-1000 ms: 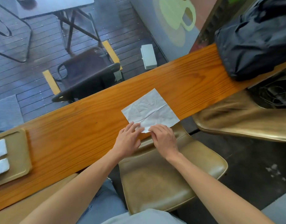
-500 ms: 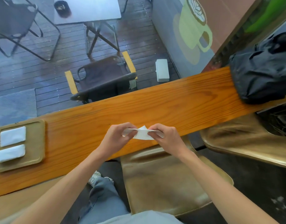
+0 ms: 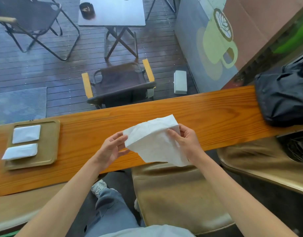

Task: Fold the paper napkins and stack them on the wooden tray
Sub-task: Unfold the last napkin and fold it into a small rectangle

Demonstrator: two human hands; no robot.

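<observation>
A white paper napkin (image 3: 152, 142) hangs lifted above the orange wooden counter (image 3: 207, 113), bent over itself with a lower corner drooping toward me. My left hand (image 3: 113, 147) pinches its left edge. My right hand (image 3: 185, 139) grips its right side near the top corner. On the counter's left end lies the wooden tray (image 3: 51, 144). Two folded white napkins lie side by side on it, one farther (image 3: 26, 133) and one nearer (image 3: 20, 151).
A black bag (image 3: 282, 98) sits on the counter's right end. Tan stool seats (image 3: 180, 194) stand below the counter's near edge. Beyond the glass are a folding chair (image 3: 120, 82), a small table (image 3: 113, 11) and a decked floor.
The napkin lay flat on the counter a second ago. Both hands picked it up by its near edge and now hold it raised and partly doubled over. The view tilted upward.
</observation>
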